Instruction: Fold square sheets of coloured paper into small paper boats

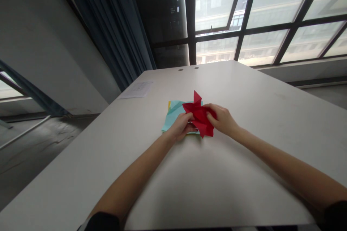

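Observation:
A piece of red folded paper [200, 115], with pointed flaps sticking out on several sides, is held up between both hands. My left hand [183, 126] pinches its left side, thumb on top and fingers curled beneath. On the right side, my right hand [219, 117] grips the same paper with its thumb across the front. Below the red paper lies a stack of coloured sheets, light blue paper [172, 113] on top and a yellow edge showing at its left. The hands and red paper cover much of that stack.
The white table [168, 180] stretches away toward the windows [217, 3]. A printed white sheet [137, 89] lies near its left edge. Two round dark spots [180, 69] are at the far end. A blue curtain [114, 25] hangs behind on the left.

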Available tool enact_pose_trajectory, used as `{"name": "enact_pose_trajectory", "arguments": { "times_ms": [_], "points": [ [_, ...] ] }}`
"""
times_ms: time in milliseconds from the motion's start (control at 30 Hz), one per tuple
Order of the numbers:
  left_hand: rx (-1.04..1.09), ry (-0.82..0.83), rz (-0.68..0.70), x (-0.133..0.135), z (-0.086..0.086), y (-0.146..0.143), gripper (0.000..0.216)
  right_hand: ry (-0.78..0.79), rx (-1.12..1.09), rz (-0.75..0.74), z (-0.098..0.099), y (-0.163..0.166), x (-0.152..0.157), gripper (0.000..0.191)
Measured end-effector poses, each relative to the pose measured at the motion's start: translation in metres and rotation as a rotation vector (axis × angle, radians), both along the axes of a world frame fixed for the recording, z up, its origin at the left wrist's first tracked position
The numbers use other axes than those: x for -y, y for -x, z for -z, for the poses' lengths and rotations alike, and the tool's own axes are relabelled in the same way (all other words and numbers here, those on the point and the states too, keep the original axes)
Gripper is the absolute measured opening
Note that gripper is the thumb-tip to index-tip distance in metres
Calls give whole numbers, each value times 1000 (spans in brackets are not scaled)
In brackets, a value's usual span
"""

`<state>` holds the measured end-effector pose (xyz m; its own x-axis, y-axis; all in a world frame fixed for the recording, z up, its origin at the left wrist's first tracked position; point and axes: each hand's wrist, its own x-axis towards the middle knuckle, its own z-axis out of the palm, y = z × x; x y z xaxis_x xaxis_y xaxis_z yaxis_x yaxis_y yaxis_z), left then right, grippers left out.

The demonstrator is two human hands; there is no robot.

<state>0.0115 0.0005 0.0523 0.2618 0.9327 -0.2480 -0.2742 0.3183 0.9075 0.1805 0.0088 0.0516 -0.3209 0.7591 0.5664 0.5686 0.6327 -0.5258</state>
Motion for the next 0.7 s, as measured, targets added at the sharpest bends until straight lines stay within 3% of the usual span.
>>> {"name": "enact_pose_trajectory", "arguments": {
  "times_ms": [133, 267, 433, 600, 700],
  "points": [
    [14, -1, -9, -1, -5, 4, 4, 220, -133, -5, -7, -3, -4, 18],
    [89, -83, -166, -5, -9, 8, 16, 408, -313, -69, -9, -4, -7, 22],
    [-24, -243, -324, -8, -8, 10, 26, 660, -555, -104, -9, -3, -9, 25],
    [-124, -273, -342, -8, -8, 10, 12, 706, -619, -82, -10, -2, -8, 24],
    [-137, -232, -344, -9, -9, 12, 15, 679, -581, -41, -9, -2, -9, 23]
  ]
}}
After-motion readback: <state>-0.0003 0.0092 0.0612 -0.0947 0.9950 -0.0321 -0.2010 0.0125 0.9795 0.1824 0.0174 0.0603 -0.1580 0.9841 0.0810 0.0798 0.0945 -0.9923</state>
